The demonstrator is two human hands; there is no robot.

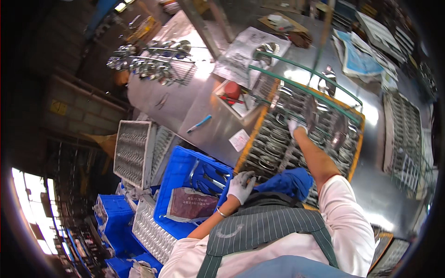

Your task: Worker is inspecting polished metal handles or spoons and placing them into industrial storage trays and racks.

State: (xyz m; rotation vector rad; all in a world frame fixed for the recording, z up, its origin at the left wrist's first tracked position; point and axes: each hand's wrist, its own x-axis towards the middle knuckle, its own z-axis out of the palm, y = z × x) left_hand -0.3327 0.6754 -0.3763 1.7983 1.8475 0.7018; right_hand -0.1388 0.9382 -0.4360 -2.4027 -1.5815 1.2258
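My right hand, in a white glove, reaches over a yellow-edged rack packed with rows of shiny metal pieces. Its fingers look closed, but what they hold is blurred. Next to them stands a shiny rounded metal piece, and another round one rises farther right. My left hand, also gloved, has its fingers curled at the rack's near left corner, beside a blue cloth. Whatever lies in those fingers is too small to make out.
Green rails cross the rack's far end. A blue crate with metal pieces and a brown packet stands at my left. On the metal table lie a blue-handled tool, a white tray with a red object, and papers; ladle-like pieces are piled far left.
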